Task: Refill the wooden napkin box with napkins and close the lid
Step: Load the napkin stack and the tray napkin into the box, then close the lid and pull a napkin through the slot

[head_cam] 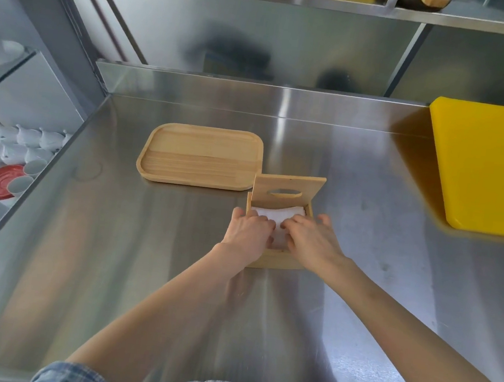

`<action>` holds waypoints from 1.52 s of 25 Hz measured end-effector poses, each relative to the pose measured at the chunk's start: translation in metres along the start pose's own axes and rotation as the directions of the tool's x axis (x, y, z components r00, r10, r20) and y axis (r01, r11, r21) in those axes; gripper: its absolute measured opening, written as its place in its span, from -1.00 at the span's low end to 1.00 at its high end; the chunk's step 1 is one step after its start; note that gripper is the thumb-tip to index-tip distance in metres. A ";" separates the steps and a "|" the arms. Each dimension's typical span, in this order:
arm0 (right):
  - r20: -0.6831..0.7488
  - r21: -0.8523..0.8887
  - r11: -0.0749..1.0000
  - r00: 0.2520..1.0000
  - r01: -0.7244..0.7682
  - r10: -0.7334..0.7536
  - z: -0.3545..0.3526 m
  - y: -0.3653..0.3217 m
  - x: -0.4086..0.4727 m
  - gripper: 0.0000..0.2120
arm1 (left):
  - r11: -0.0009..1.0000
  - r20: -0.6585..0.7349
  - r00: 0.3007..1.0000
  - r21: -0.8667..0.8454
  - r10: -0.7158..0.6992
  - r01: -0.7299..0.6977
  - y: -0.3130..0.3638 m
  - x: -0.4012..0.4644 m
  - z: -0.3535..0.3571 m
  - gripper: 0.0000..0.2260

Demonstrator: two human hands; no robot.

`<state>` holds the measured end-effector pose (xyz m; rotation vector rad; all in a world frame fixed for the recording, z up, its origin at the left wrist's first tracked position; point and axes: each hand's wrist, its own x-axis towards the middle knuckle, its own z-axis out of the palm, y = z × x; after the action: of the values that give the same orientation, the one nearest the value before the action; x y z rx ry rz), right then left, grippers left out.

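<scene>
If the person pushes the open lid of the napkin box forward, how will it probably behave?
The lid stands upright at the box's far edge, so it probably swings rather than slides. It looks like thin stiff wood, likely light. Both hands press the napkins, which probably steadies the box.

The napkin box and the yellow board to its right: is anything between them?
Nothing: the head view shows only bare steel counter between napkin box and yellow board.

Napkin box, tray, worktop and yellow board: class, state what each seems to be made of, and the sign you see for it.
Napkin box and tray: pale, unpainted wood, matte, with grain lines showing.
Worktop: probably stainless steel, brushed, with streaky reflections and glare.
Yellow board: likely plastic, with uniform colour, a smooth face and no grain.
Napkins: white, soft-looking paper or cloth; cannot tell which.
</scene>
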<state>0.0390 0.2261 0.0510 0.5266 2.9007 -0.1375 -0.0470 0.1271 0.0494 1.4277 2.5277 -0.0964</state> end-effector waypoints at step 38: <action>-0.489 0.506 0.855 0.855 0.114 0.175 -0.017 0.018 -0.033 -0.81 | 0.813 -0.421 0.893 -0.569 -0.159 -0.123 -0.037 -0.041 -0.014 -0.78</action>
<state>0.0728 0.2343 0.0727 0.8033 3.3690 -0.9443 -0.0604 0.0758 0.0711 1.2543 2.5463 1.0465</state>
